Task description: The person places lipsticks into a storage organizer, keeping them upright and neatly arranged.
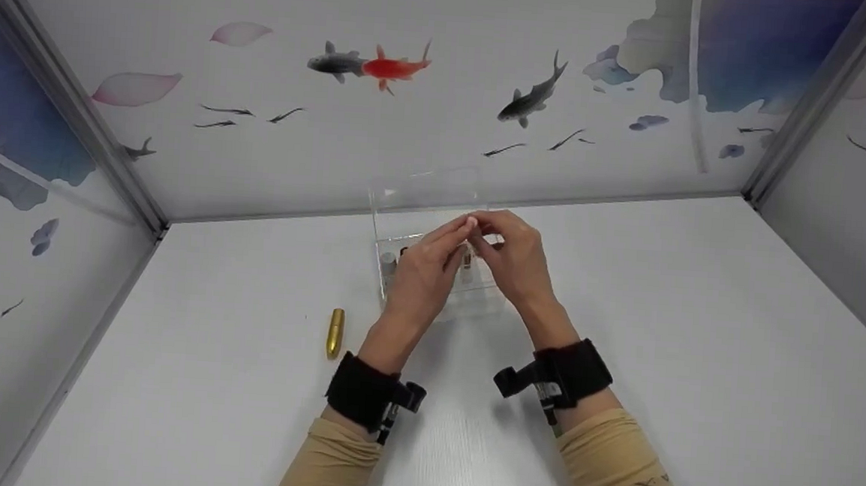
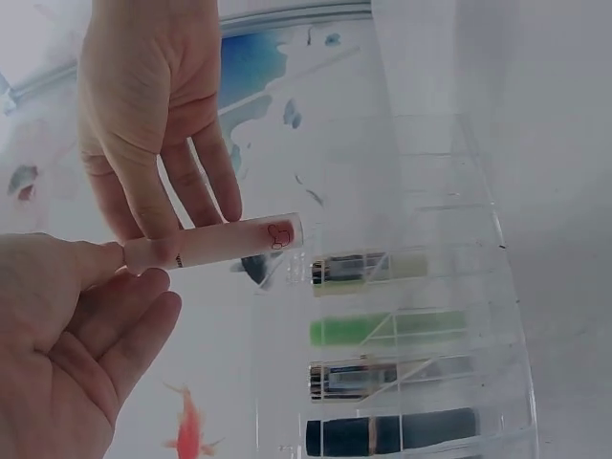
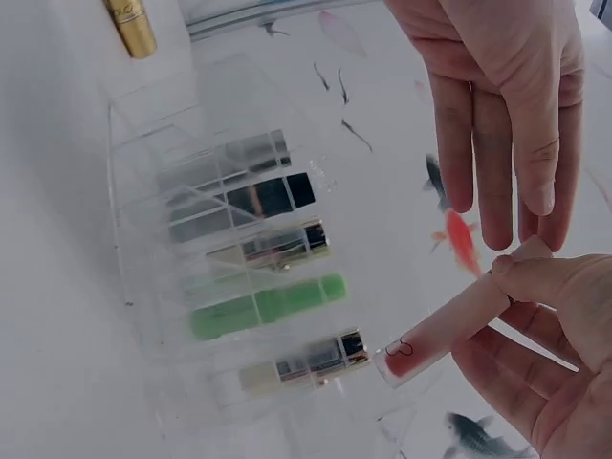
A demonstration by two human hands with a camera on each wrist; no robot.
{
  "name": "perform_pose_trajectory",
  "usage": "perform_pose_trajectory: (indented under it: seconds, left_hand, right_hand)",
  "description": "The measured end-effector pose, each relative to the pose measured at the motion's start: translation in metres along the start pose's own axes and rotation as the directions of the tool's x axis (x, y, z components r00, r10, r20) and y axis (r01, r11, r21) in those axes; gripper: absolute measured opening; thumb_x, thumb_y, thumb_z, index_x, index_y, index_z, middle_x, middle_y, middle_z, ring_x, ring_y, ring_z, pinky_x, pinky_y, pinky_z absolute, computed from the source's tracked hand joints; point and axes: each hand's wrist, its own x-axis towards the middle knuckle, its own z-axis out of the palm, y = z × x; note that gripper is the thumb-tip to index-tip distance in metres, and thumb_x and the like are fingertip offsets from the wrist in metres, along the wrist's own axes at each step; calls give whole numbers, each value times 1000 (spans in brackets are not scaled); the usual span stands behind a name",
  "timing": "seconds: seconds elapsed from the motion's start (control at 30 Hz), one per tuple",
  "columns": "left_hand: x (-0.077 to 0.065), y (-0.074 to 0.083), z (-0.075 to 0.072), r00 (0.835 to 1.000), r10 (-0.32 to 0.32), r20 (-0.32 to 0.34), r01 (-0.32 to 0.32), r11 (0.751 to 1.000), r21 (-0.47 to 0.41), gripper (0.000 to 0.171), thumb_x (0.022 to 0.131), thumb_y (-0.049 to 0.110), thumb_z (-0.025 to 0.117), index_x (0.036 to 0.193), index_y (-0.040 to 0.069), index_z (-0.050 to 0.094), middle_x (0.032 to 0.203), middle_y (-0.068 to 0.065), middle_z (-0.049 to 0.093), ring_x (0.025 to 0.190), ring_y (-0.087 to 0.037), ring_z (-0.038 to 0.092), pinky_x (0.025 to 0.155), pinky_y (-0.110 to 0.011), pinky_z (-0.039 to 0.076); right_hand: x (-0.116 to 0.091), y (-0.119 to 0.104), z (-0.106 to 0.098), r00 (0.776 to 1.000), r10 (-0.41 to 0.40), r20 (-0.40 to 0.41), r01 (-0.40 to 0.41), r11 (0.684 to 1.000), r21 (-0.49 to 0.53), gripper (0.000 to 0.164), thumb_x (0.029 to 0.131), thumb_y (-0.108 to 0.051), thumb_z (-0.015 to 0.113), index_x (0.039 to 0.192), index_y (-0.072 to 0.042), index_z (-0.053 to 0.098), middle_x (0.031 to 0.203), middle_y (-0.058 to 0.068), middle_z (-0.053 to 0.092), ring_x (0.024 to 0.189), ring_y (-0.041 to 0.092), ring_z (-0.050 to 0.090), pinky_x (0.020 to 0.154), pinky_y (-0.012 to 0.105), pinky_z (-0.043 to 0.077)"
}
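Observation:
A frosted lip gloss tube [image 2: 225,244] with a pinkish tint and a small printed outline is held up between both hands, beside the clear box. My right hand [image 1: 516,259] pinches it between thumb and fingers near one end. At that same end, the thumb and fingertips of my left hand [image 1: 422,276] pinch its tip. In the clear box [image 3: 117,215] lie several lip tubes side by side: a green tube [image 2: 382,330], a dark tube [image 2: 435,426], a grey tube [image 3: 229,161] and silver-banded tubes [image 2: 359,378]. The hands cover part of the box in the head view.
A gold lipstick [image 1: 335,333] lies on the white table [image 1: 206,379], left of the left forearm. Behind the box, its clear lid [image 1: 425,186] stands raised near the back wall [image 1: 447,139], which is printed with fish. Printed side panels flank the table.

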Motion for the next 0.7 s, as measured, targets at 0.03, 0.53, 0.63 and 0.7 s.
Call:
perform_pose_trajectory:
  seconds: [0.03, 0.53, 0.63, 0.7]
  left_hand:
    - [0, 0, 3, 1000, 10, 20, -10, 1000, 20, 37, 99, 9, 61, 136, 9, 61, 142, -5, 61, 125, -21, 63, 98, -28, 55]
    - [5, 0, 30, 990, 63, 130, -73, 994, 76, 41, 101, 3, 54, 141, 1, 53, 149, -12, 52, 128, -25, 60, 102, -29, 52]
    - [4, -2, 32, 983, 56, 177, -73, 993, 90, 42, 102, 2, 52, 144, 0, 50, 151, -12, 48, 132, -25, 57, 104, -28, 51]
    - [4, -3, 34, 977, 58, 206, -81, 991, 107, 43, 102, 2, 52, 145, 0, 48, 153, -12, 47, 134, -25, 55, 104, -28, 51]
  right_hand:
    - [0, 3, 1, 1000, 10, -7, -10, 1000, -4, 23, 96, -18, 67, 117, -11, 72, 111, 9, 73, 100, 22, 72, 78, 35, 62]
    - [0, 23, 5, 993, 110, -35, -110, 994, -24, 25, 93, -5, 68, 118, -7, 71, 114, 13, 74, 103, 27, 73, 86, 37, 61]
    - [-2, 25, 5, 992, 124, -33, -125, 991, -35, 26, 92, -4, 69, 118, -6, 71, 114, 14, 75, 104, 27, 73, 87, 37, 61]
    - [-2, 27, 6, 991, 126, -37, -128, 991, -40, 26, 92, -3, 69, 118, -5, 71, 114, 14, 74, 104, 27, 72, 87, 37, 61]
